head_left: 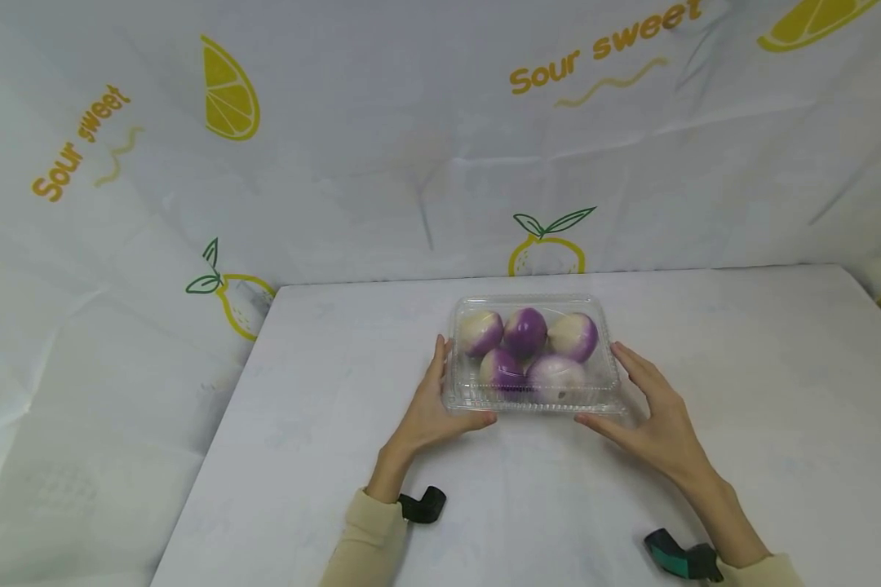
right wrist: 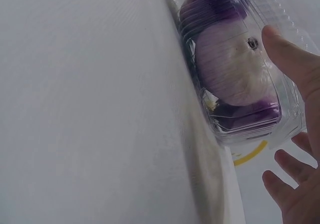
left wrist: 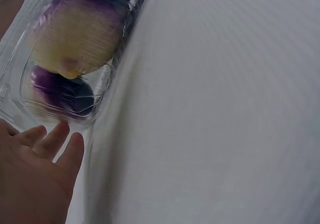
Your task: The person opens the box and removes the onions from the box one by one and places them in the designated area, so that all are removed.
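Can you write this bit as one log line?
clear plastic clamshell box: holds five purple-and-white turnips | left hand: at box's left side | right hand: at box's right side

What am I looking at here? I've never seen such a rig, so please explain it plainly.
There is no machine: a person uses a bare left hand and right hand. The wide picture comes from a camera on the head, looking forward and down; the two close ones come from cameras worn on each wrist, probably the dark devices there. A clear plastic container, apparently resting on the white table, has five round purple-and-white vegetables inside. The hands frame it, fingers at its sides, thumbs by its near edge. Whether it is firmly gripped, I can't tell.
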A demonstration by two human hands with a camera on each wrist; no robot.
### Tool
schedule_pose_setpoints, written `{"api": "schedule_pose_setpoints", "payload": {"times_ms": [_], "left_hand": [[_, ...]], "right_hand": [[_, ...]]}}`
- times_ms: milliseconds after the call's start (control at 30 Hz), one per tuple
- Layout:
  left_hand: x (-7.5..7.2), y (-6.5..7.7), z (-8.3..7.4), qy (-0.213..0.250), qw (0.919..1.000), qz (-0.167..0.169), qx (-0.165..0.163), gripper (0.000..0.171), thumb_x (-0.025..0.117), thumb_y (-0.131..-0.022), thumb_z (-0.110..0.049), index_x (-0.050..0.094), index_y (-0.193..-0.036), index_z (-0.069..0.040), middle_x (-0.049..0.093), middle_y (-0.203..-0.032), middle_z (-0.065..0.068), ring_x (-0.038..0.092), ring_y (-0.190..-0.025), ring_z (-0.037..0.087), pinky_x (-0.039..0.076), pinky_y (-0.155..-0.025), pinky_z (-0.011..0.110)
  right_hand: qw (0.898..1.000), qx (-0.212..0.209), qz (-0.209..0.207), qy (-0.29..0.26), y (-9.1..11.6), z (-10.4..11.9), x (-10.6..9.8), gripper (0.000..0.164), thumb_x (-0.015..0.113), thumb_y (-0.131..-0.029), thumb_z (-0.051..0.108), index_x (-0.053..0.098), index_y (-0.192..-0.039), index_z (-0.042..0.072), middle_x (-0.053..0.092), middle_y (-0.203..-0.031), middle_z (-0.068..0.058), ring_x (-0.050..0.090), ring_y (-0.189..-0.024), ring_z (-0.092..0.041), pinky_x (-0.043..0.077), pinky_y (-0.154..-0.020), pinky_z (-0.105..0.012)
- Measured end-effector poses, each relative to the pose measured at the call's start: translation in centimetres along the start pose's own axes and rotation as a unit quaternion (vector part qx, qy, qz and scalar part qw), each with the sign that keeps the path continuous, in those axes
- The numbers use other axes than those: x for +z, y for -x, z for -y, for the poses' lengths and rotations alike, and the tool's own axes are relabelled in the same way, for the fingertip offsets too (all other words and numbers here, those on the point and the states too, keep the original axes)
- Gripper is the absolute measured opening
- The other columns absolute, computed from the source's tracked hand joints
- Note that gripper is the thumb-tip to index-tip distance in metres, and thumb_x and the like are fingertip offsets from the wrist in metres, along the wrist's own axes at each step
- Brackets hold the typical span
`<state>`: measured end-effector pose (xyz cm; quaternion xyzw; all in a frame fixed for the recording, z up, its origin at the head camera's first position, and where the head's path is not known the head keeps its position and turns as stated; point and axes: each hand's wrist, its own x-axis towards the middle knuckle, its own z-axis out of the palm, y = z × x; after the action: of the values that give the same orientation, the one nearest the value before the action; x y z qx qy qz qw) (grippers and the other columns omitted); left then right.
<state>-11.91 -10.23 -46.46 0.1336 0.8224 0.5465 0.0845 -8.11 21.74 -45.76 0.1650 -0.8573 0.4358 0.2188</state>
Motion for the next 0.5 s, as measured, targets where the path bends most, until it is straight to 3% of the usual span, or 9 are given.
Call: {"api": "schedule_pose_setpoints", "payload": {"times_ms": [267, 500], "left_hand": [[0.25, 0.01, 0.53, 0.000, 1.0000, -0.001, 0.009, 0.142, 0.093, -0.068, -0.047, -0.005, -0.165, -0.012, 0.009, -0.174, 0.000, 0.010, -0.161, 0.027, 0.015, -0.127, 0.055], [0.35, 0.13, 0.97, 0.004, 0.9998, -0.011, 0.017, 0.133, 0.091, -0.074, -0.041, -0.001, -0.165, -0.011, 0.011, -0.174, 0.005, 0.014, -0.160, 0.032, 0.021, -0.125, 0.059]], "right_hand": [[1.000, -0.011, -0.007, 0.010, -0.06, 0.39, -0.02, 0.083, 0.097, -0.051, 0.000, 0.069, -0.129, 0.005, 0.052, -0.148, -0.027, 0.032, -0.144, 0.010, 0.025, -0.112, -0.004], [0.999, -0.036, -0.012, 0.014, -0.17, 0.75, 0.04, 0.062, 0.095, -0.054, 0.000, 0.076, -0.113, 0.003, 0.051, -0.148, -0.029, 0.034, -0.149, -0.007, 0.023, -0.117, -0.010]]}}
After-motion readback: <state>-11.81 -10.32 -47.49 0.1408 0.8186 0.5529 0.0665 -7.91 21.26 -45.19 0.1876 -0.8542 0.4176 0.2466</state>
